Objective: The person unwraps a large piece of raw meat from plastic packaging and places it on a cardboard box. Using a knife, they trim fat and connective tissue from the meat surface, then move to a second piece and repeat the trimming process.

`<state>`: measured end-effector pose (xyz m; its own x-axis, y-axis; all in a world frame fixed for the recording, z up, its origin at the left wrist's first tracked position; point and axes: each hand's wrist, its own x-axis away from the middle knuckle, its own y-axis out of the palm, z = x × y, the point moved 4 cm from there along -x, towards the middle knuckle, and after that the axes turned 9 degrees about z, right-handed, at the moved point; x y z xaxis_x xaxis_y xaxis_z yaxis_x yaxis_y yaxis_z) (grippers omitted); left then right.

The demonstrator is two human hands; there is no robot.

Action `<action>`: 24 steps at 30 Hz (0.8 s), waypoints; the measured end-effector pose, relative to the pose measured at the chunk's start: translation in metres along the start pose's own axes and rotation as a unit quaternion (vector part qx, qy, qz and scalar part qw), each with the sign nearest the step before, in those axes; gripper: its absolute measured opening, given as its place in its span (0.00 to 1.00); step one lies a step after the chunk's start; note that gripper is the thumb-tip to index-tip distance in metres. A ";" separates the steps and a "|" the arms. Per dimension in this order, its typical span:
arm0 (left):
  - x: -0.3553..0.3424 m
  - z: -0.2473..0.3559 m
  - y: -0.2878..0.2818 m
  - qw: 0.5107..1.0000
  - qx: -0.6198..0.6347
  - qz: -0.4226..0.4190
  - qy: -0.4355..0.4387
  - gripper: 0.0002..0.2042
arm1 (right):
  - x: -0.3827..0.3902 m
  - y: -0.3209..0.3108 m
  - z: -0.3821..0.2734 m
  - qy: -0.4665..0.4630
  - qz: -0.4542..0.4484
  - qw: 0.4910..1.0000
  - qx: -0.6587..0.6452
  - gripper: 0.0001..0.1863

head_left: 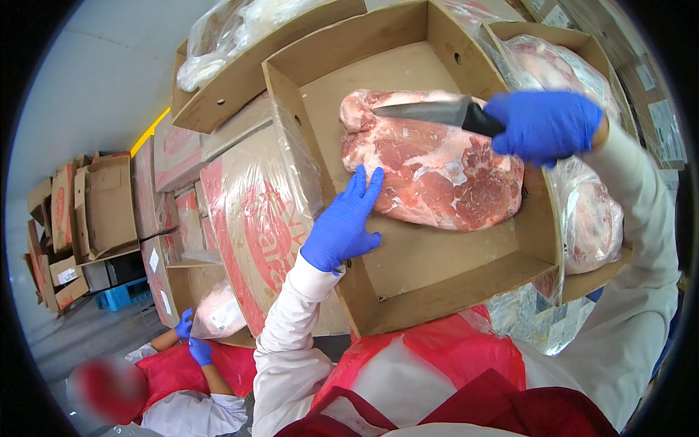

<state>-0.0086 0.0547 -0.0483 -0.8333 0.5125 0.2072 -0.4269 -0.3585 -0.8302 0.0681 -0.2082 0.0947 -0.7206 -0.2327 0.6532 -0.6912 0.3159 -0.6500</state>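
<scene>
A large slab of raw meat (444, 175), pink with white fat, lies in an open cardboard box (415, 288) in front of me. My right hand (546, 125), in a blue glove, is wrapped round the black handle of a knife (426, 111). Its blade points left and lies over the far part of the meat; whether it is cutting in, I cannot tell. My left hand (341, 226), gloved in blue too, has its fingers stretched out, with the fingertips at the meat's near left edge. Nothing is held in it.
Bagged meat (591, 218) sits in boxes at the right. A carton with clear plastic (218, 62) stands at the far left. Closed cartons (251, 211) are stacked left of my box. Another person (196, 371) in a red apron handles bagged meat at the lower left. Empty boxes (109, 204) are piled beyond.
</scene>
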 end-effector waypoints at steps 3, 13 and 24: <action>0.001 -0.003 -0.001 1.000 0.001 0.004 0.006 0.52 | -0.031 -0.042 -0.012 0.031 -0.005 0.992 0.121 0.13; 0.007 -0.007 0.012 0.998 0.041 0.037 -0.017 0.51 | -0.036 0.015 -0.015 0.014 -0.016 0.998 0.061 0.15; 0.010 -0.005 0.005 0.997 0.002 0.072 0.003 0.51 | -0.067 0.085 0.014 -0.040 0.102 0.986 -0.128 0.13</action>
<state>-0.0169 0.0622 -0.0530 -0.8842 0.4597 0.0826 -0.3039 -0.4321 -0.8491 0.0569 -0.1787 -0.0102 -0.8519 -0.2088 0.4802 -0.5027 0.5831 -0.6382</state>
